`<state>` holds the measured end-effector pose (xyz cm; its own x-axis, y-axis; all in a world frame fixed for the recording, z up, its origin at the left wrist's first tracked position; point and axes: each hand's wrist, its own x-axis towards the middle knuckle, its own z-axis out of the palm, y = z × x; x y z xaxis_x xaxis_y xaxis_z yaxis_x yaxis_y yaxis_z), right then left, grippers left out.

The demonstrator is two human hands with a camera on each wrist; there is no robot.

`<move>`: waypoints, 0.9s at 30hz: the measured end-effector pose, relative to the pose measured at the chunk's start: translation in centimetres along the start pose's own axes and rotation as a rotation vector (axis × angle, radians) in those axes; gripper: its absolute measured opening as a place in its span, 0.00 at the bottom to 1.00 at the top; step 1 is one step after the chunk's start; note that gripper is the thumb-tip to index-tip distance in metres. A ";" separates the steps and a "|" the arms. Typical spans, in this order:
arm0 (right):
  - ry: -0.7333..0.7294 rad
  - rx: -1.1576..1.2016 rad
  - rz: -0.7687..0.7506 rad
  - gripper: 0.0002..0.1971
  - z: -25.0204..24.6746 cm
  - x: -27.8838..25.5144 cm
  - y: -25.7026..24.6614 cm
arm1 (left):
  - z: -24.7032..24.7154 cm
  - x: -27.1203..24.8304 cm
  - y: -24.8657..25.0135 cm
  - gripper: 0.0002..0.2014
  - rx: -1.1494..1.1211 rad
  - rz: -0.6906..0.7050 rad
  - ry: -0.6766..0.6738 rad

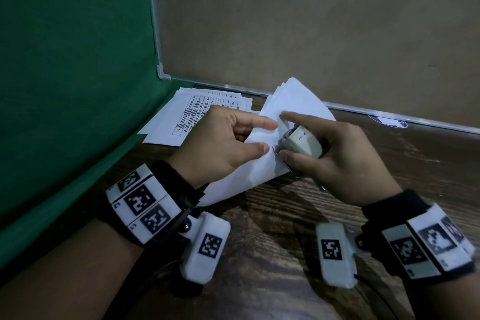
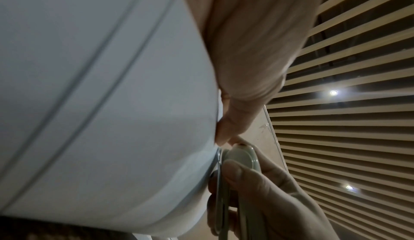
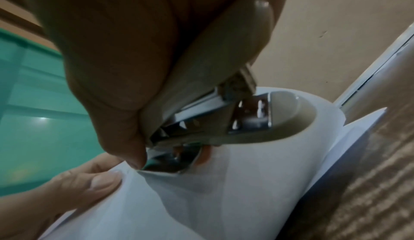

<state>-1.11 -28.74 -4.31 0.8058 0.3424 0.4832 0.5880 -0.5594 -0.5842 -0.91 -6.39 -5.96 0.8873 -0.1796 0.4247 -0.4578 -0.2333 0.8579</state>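
A stack of white paper sheets (image 1: 296, 99) is held tilted above the wooden table, with its far corner fanned out. My left hand (image 1: 259, 136) pinches the stack from the left, thumb and forefinger on top near its edge. My right hand (image 1: 285, 135) grips a beige stapler (image 1: 304, 143), and the stapler's metal mouth sits over the edge of the stack. In the right wrist view the stapler (image 3: 201, 116) bites onto the curled paper (image 3: 224, 181), with left fingers (image 3: 89, 185) beside it. In the left wrist view the paper (image 2: 100, 102) fills the left, and the stapler (image 2: 241, 157) is at its rim.
Several printed sheets (image 1: 197, 114) lie flat on the dark wooden table (image 1: 272, 215), behind my left hand. A green board (image 1: 72, 73) stands on the left and a beige wall (image 1: 311, 21) runs along the back. A round sticker (image 1: 389, 122) lies at the wall's foot.
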 end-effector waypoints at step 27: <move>0.044 -0.200 -0.070 0.29 0.3 -0.1 -0.7 | 0.8 -0.5 0.5 0.19 -0.053 -0.088 0.039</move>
<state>-1.56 -28.18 -4.10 0.7567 0.3548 0.5490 0.6136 -0.6753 -0.4092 -1.62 -7.23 -5.97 0.9259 -0.1229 0.3573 -0.3756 -0.1949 0.9061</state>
